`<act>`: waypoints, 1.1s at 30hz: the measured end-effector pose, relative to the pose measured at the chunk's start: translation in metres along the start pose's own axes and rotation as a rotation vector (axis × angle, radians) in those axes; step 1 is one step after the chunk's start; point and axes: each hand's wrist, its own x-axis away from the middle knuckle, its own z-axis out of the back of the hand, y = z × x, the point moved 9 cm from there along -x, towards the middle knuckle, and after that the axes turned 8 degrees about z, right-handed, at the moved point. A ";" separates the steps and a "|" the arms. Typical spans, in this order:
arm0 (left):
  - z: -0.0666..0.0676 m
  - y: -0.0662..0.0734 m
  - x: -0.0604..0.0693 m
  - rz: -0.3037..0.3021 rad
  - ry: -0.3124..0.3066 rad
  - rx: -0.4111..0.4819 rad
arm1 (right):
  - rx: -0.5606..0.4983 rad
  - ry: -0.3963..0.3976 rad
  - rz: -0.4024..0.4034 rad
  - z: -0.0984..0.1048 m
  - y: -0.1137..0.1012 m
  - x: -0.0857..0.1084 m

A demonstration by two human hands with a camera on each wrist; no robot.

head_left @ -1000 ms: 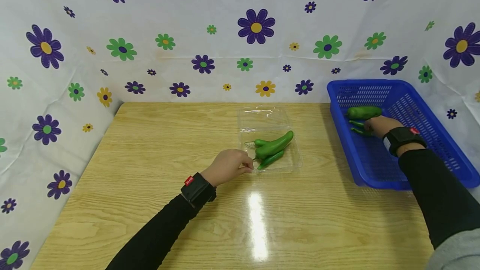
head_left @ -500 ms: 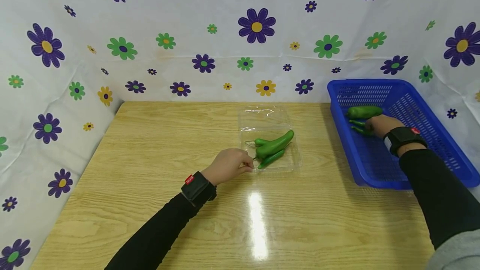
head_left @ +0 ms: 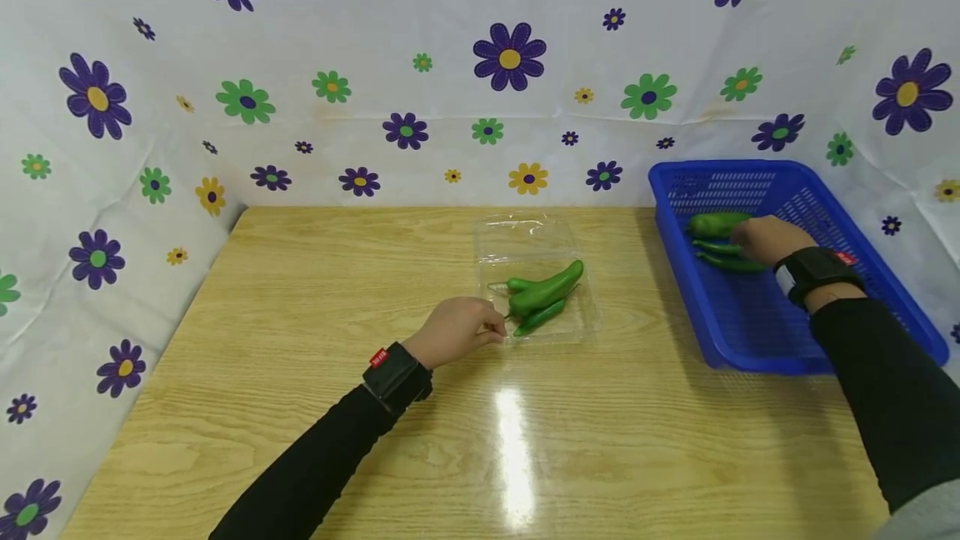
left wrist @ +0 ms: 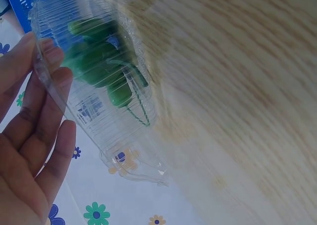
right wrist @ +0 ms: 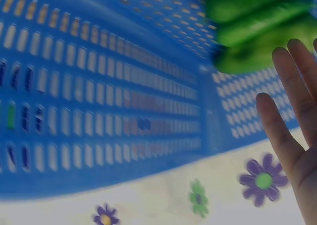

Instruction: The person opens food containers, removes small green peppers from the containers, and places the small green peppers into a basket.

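Head view, moved: compared with half a second ago, my right hand (head_left: 772, 240) has shifted toward the back of the blue basket (head_left: 712, 332), so more of the lower slender pepper (head_left: 733, 263) shows; my left hand (head_left: 457, 327) has stayed at the box's near-left corner.
Head view, clear box: it sits on the wooden table (head_left: 262, 357), its lid (head_left: 525, 237) laid back toward the flowered cloth (head_left: 330, 23), and I pinch its rim (head_left: 555, 338) with my left fingers.
Head view, peppers in the box: a large curved one (head_left: 551, 288) leans across, a shorter one (head_left: 519, 283) partly behind it and a slim one (head_left: 542, 318) along its near side.
Head view, peppers in the basket: a thick one (head_left: 708, 225) lies at the back, an upper slender pepper (head_left: 712, 246) and the lower one just in front; my right hand covers their right ends, and I cannot tell whether it touches any.
Head view, wrists: a black band on the left (head_left: 397, 377), another on the right (head_left: 817, 275), both above black sleeves (head_left: 300, 457).
Left wrist view, grip: my thumb and fingers hold the thin plastic edge between them; green peppers show through the ribbed wall.
Right wrist view, fingers: mine are straight and spread, gripping nothing that I can see, near the blurred green peppers; the slotted basket wall fills much of the rest.
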 end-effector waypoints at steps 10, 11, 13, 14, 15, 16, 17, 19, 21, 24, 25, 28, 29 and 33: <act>-0.004 -0.006 -0.003 0.030 -0.021 -0.005 | 0.042 0.160 0.088 0.044 -0.041 -0.003; -0.004 -0.006 -0.003 0.034 -0.026 -0.007 | 0.054 0.179 0.104 0.050 -0.050 -0.003; -0.005 -0.007 -0.003 0.042 -0.040 -0.002 | 0.074 0.210 0.130 0.061 -0.070 -0.004; -0.005 -0.007 -0.003 0.045 -0.049 0.004 | 0.085 0.225 0.149 0.066 -0.081 -0.005; -0.004 -0.007 -0.004 0.048 -0.059 0.012 | 0.094 0.240 0.171 0.071 -0.093 -0.007; -0.004 -0.007 -0.004 0.051 -0.069 0.028 | 0.105 0.254 0.196 0.075 -0.105 -0.008; -0.004 -0.008 -0.005 0.056 -0.078 0.039 | 0.124 0.262 0.218 0.078 -0.118 -0.009; -0.002 -0.009 -0.007 0.059 -0.088 0.063 | 0.156 0.271 0.262 0.082 -0.143 -0.013; 0.003 -0.012 -0.009 0.075 -0.077 0.069 | 0.188 0.276 0.314 0.082 -0.166 -0.017; 0.013 -0.022 -0.015 0.112 -0.022 0.038 | 0.216 0.273 0.412 0.078 -0.196 -0.023; 0.017 -0.026 -0.018 0.130 0.001 0.020 | 0.219 0.273 0.448 0.076 -0.205 -0.026; 0.025 -0.040 -0.027 0.181 0.055 -0.026 | 0.235 0.256 0.543 0.066 -0.228 -0.034; 0.026 -0.044 -0.030 0.192 0.064 -0.037 | 0.240 0.253 0.573 0.061 -0.236 -0.036; 0.026 -0.054 -0.044 0.222 0.062 -0.077 | 0.266 0.210 0.661 0.038 -0.264 -0.045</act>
